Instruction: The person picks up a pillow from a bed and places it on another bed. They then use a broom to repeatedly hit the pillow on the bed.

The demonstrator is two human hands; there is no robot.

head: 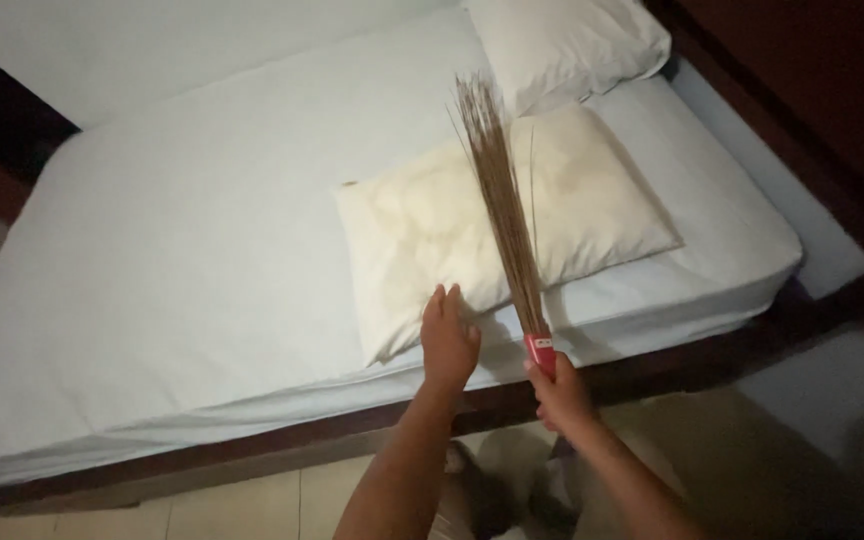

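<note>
left hand (pixel 449 343) fingers flat, pinning stained pillow (pixel 507 225) edge steady | right hand (pixel 558 392) fist round red-handled stick broom (pixel 500 200), bristles raised toward 11 o'clock over pillow

A bare pillow (pixel 512 225) is laid on the mattress (pixel 182 250) near its front edge. A second pillow (pixel 562 45) is set behind it, toward the far right corner.

A big bed (pixel 202 230) is covered with a white sheet. Pale floor tiles (pixel 252 505) are seen below.
</note>
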